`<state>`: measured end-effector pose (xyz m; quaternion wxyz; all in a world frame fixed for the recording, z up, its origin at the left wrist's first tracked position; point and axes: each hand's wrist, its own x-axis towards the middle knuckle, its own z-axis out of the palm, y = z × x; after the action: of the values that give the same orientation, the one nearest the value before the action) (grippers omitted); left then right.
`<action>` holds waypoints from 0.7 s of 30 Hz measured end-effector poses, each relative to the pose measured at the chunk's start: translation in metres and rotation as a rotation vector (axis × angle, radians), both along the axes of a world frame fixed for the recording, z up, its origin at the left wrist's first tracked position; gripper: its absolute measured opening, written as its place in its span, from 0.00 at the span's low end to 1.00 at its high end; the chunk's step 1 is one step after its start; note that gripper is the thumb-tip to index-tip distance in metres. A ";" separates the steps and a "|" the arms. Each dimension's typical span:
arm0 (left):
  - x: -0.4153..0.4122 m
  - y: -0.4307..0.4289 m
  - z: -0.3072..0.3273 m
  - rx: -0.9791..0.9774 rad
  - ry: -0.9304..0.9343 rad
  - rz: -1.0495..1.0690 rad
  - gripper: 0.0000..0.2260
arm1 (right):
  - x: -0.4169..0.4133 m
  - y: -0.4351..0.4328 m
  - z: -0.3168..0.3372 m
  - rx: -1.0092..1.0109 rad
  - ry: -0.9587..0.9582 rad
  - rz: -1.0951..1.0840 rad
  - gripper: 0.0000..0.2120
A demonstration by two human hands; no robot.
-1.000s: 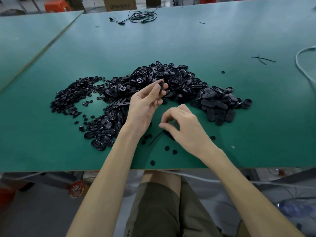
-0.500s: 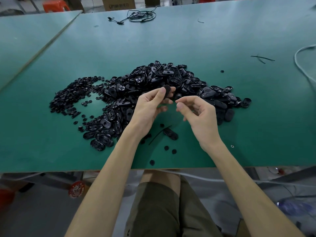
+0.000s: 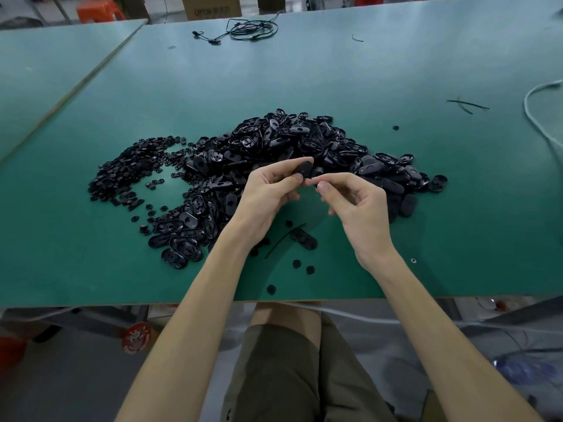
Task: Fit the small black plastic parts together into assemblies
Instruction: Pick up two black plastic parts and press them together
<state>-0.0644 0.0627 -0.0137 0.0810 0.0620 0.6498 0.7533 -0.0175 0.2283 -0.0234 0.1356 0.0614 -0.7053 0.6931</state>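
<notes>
Box (image 3: pixel 210 7) beyond the desk's (image 3: pixel 335 71) far edge: print too blurred for me to read. Left hand (image 3: pixel 268 190) clamps one oval black part (image 3: pixel 303 169) between thumb and fingers, over mid-desk by the oval heap (image 3: pixel 304 138); its long axis seems to slant toward the far right corner. Right hand (image 3: pixel 356 205) has fingertips pinched beside it; I cannot tell if it holds anything. Small round parts (image 3: pixel 128 172) are heaped toward the left edge.

The heap of oval parts (image 3: pixel 304 141) sits mid-way on the table (image 3: pixel 396 71), small round parts (image 3: pixel 122 175) to its left, a cable (image 3: pixel 253 27) far behind; just before the heap the left hand (image 3: pixel 268 193) holds one oval part (image 3: pixel 304 169), the right hand (image 3: pixel 362 211) beside it
</notes>
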 end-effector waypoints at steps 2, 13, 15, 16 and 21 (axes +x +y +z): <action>0.000 -0.001 -0.001 -0.012 0.033 0.016 0.12 | 0.000 0.001 -0.001 -0.003 -0.011 -0.005 0.06; 0.003 0.002 -0.001 -0.070 0.133 -0.030 0.11 | 0.000 0.001 -0.002 0.030 -0.029 -0.172 0.04; 0.003 0.002 -0.002 -0.077 0.129 -0.044 0.12 | 0.001 0.001 0.000 0.060 -0.023 -0.186 0.04; 0.003 0.002 -0.002 -0.082 0.130 -0.048 0.12 | 0.002 0.001 0.001 0.069 -0.020 -0.185 0.05; 0.003 0.003 -0.002 -0.086 0.138 -0.095 0.14 | 0.003 0.000 0.003 0.099 -0.016 -0.228 0.05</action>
<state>-0.0618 0.0655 -0.0161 0.0741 0.1411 0.6819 0.7139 -0.0140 0.2284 -0.0206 0.2046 -0.0184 -0.7421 0.6380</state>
